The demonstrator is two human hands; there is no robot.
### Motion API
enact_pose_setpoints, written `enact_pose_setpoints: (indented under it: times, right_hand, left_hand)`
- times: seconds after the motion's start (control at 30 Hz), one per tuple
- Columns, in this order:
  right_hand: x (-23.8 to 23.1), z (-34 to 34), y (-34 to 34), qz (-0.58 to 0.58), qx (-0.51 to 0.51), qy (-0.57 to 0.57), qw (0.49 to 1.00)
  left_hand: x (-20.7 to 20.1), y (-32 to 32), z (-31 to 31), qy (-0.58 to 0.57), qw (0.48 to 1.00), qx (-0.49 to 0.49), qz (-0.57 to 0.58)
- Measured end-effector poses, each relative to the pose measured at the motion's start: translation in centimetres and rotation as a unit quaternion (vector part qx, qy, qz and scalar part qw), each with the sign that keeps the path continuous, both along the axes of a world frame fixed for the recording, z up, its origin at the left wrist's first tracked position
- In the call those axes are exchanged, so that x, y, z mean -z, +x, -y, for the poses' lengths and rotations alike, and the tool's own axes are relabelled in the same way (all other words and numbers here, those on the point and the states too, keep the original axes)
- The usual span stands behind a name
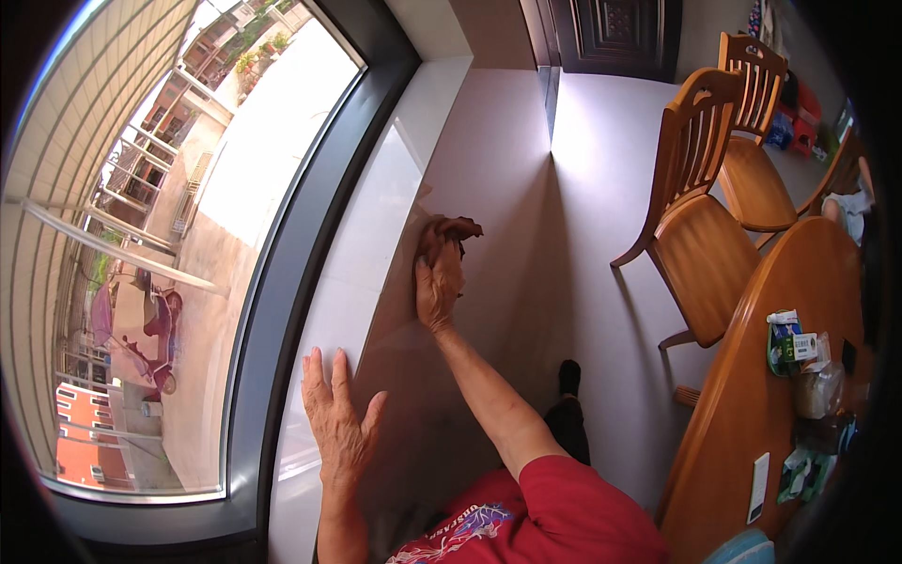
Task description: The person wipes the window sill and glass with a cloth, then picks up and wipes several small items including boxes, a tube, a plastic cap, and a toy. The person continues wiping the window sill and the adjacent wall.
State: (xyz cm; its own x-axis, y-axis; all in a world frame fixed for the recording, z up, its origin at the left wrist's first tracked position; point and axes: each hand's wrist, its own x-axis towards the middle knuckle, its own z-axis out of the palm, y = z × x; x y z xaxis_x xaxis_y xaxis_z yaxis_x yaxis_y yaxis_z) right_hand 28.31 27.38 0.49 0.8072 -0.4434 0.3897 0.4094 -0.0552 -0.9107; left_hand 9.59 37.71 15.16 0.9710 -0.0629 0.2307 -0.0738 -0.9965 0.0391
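Observation:
My right hand (pixel 438 293) grips a crumpled brown cloth (pixel 455 228), pressing it against the wall face just below the window sill. Part of the cloth sticks out past the fingers. On the pale, glossy sill (pixel 355 273), my left hand (pixel 338 418) lies near the edge with its fingers stretched out and thumb apart, holding nothing. The dark window frame (pixel 310 216) runs along the sill's outer side.
Two wooden chairs (pixel 700 249) stand to the right, beside a wooden table (pixel 700 470) bearing small packages (pixel 789 343) and a white remote-like object (pixel 758 489). A dark door (pixel 615 38) is at the far end. Beyond the glass, a scooter (pixel 160 329) is parked outside.

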Motion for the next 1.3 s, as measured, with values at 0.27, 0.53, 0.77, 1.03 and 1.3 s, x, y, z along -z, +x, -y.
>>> enact_pose_setpoints:
  times: [0.27,0.53,0.77,1.03,1.3]
  right_hand:
    - [10.7,4.1,11.7,-0.205,0.023,0.024,0.978]
    - [24.0,3.2,8.1,-0.484,-0.045,0.193,0.852]
    - [18.7,7.1,19.4,-0.319,0.024,0.259,0.911]
    - [-2.4,11.0,24.0,0.072,0.022,-0.078,0.994]
    - [8.0,15.2,33.4,-0.044,0.069,-0.002,0.997]
  left_hand:
    - [-1.2,6.6,3.5,0.042,0.996,-0.018,-0.078]
    - [-1.7,11.4,6.4,0.091,0.985,-0.065,-0.134]
    - [-1.0,13.3,6.8,0.103,0.985,-0.07,-0.116]
    - [0.2,13.0,5.5,0.103,0.991,-0.061,-0.066]
    - [-0.9,14.4,7.5,0.114,0.988,-0.071,-0.08]
